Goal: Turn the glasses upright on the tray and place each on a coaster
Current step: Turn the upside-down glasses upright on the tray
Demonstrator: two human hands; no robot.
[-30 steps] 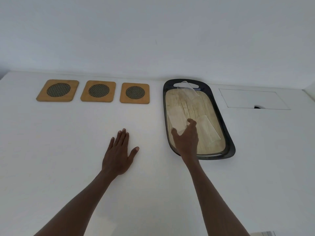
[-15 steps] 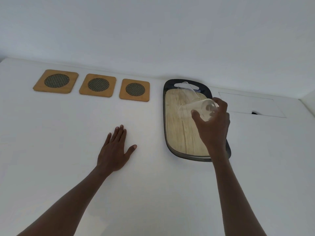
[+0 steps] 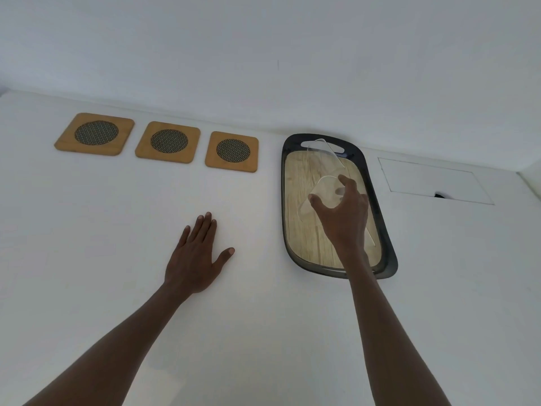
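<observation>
A dark-rimmed tray [image 3: 285,200] with a wood-look floor lies right of centre. My right hand [image 3: 344,213] is over its middle, shut on a clear glass [image 3: 320,194] that is tilted, with its wider end low and to the left. A second clear glass [image 3: 323,153] stands at the tray's far end. Just right of my wrist is the faint outline of another glass [image 3: 371,238], mostly hidden. Three wooden coasters with dark mesh centres [image 3: 95,133] [image 3: 168,141] [image 3: 232,150] sit bare in a row to the left. My left hand [image 3: 196,256] lies flat on the table, fingers apart.
The white table [image 3: 117,230] meets a white wall at the back. Right of the tray, a rectangular hatch [image 3: 433,180] with a small dark opening is set flush into the tabletop.
My right hand took hold of a glass at the near end of the tray and lifted it. It now holds the glass lower, over the tray's middle. My left hand stayed put.
</observation>
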